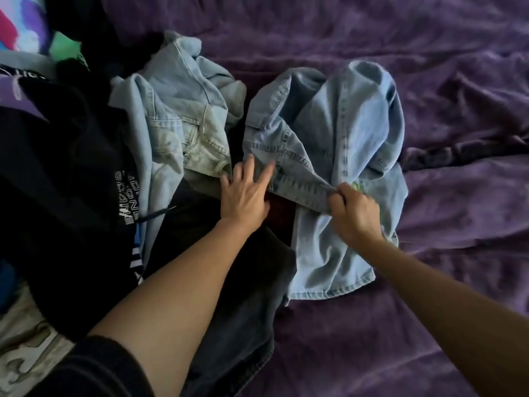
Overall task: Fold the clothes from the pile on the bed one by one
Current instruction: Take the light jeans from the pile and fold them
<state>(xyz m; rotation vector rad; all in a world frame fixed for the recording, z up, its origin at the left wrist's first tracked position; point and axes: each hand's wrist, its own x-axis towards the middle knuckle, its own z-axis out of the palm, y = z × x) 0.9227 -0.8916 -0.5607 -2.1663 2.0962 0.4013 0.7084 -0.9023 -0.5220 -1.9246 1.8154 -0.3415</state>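
Note:
A crumpled light-blue denim shirt (337, 133) lies in the middle of the purple bed. My right hand (353, 209) pinches a stitched seam of the shirt near its lower middle. With fingers spread and straight, my left hand (246, 190) touches the shirt's left edge. To the left sits the pile: light-wash jeans (183, 110), a black printed garment (65, 173) and dark trousers (229, 282) under my left forearm.
The purple bedspread (429, 310) stretches wrinkled to the right and front of the shirt. A colourful patterned fabric (25, 27) shows at the top left, and a pale printed cloth (25, 348) at the bottom left.

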